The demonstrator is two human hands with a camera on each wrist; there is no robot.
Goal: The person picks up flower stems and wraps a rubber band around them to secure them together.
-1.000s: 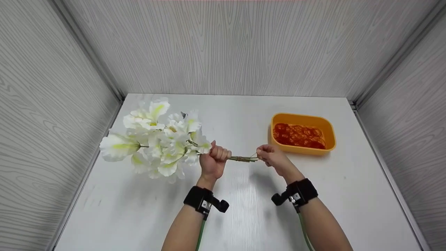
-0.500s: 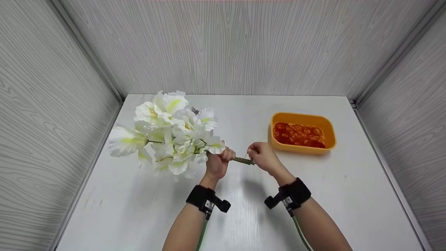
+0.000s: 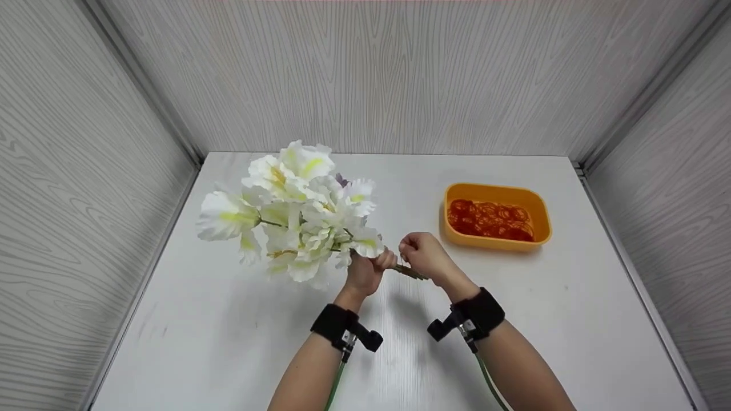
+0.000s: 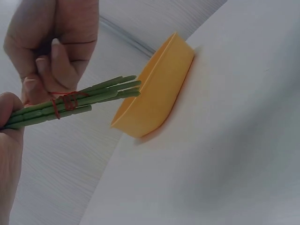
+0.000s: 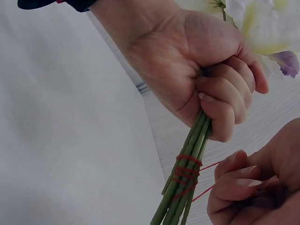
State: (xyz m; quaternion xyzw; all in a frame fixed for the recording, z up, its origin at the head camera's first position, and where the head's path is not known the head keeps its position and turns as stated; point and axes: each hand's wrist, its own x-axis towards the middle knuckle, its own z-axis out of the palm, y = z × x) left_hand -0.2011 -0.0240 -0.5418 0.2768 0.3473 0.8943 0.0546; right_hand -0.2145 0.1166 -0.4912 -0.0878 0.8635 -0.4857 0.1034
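Observation:
A bunch of white artificial flowers [image 3: 311,220] with yellow markings hangs above the table, blooms toward the left. My left hand [image 3: 365,273] grips its green stems [image 4: 101,96], fingers curled round them. A thin red rubber band [image 5: 186,172] circles the stems several times between that hand and the cut ends. With bent fingers my right hand [image 3: 427,257] pinches a stretched loop of the band, pulled out to the side of the stems. One purple petal [image 5: 287,63] shows among the white blooms in the right wrist view.
A yellow-orange plastic box [image 3: 497,244] stands on the white table [image 3: 571,331] at the back right, beyond my right hand. Many red rubber bands [image 3: 491,221] lie inside it. Grey wood-grain panels [image 3: 365,80] enclose the table at the back and sides.
My left hand and the flowers have moved right, and the stem ends have tilted down toward me. My right hand has shifted left, nearer the left hand, still holding the rubber band.

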